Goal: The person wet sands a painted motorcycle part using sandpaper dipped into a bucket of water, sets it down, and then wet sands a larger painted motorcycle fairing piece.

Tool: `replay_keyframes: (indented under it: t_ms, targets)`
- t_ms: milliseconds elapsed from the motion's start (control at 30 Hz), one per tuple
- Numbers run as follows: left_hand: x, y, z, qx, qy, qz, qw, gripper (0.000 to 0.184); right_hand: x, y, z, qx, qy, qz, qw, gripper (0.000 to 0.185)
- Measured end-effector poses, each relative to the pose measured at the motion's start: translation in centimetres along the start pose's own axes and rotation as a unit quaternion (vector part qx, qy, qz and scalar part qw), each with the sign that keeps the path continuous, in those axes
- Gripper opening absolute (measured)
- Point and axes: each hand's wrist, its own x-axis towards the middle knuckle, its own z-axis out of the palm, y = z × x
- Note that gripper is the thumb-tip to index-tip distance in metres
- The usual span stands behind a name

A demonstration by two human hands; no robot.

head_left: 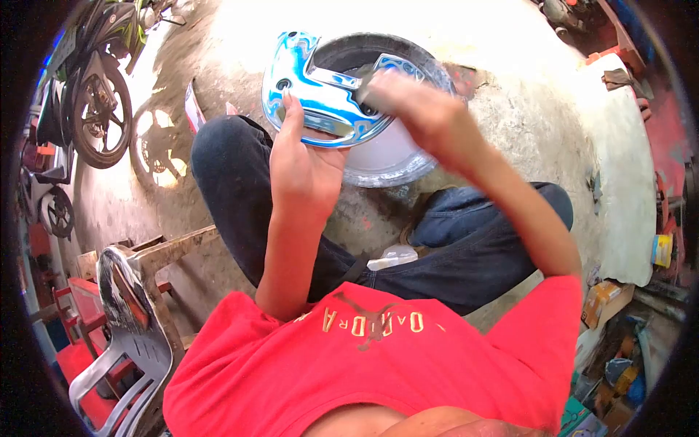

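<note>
A glossy, mirror-like blue and silver curved panel (320, 91) with a deep notch and a few round holes is in front of me. My left hand (309, 171) grips its lower edge, thumb on the upper face and palm below. Blurred by motion, my right hand (429, 113) is curled at the panel's right part. Something dark shows at its fingertips, too smeared to name. Beneath the panel, a round grey basin (397, 177) with pale liquid stands on the floor between my legs.
Motorcycles (95, 95) stand at the left. A worn plastic chair (138, 342) and a wooden frame (182, 244) are at lower left. A small whitish object (393, 256) lies by my lap. At right are a pale slab (622, 175), a cardboard box (608, 302) and clutter.
</note>
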Motion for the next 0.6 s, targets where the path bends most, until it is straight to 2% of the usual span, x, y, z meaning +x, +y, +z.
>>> replay_keyframes:
  t_ms: [67,133,200,267,367,467,533,600]
  targets:
    - [0.1,-0.1,-0.5,0.000,-0.002,0.007,1.000,0.038,-0.1,-3.3,0.5,0.055,0.007,-0.023,0.998,0.047]
    - [0.3,-0.1,-0.7,-0.003,-0.015,0.014,1.000,0.038,0.0,-0.8,0.4,0.061,-0.022,-0.013,0.998,0.044]
    - [-0.1,0.0,-0.6,0.003,-0.013,0.015,1.000,0.038,0.2,2.0,0.2,0.090,-0.001,0.111,0.990,0.036]
    - [-0.1,0.1,-0.1,0.001,0.001,0.016,1.000,0.037,-0.1,1.8,-0.1,0.063,-0.016,0.053,0.996,0.038]
    - [0.5,0.2,-1.4,-0.002,-0.022,0.010,1.000,0.038,0.3,-3.4,-0.3,0.066,-0.016,-0.042,0.997,0.040]
    - [0.2,0.1,-0.9,0.002,-0.012,0.016,1.000,0.037,0.3,0.4,-0.2,0.012,0.003,-0.005,1.000,0.039]
    - [0.0,-0.1,-0.7,-0.005,-0.005,0.012,1.000,0.037,0.3,2.2,-0.1,-0.015,-0.016,0.065,0.998,0.039]
    - [0.1,-0.1,-0.6,-0.007,-0.004,0.008,1.000,0.037,-0.1,-0.2,0.3,0.006,-0.005,0.008,1.000,0.039]
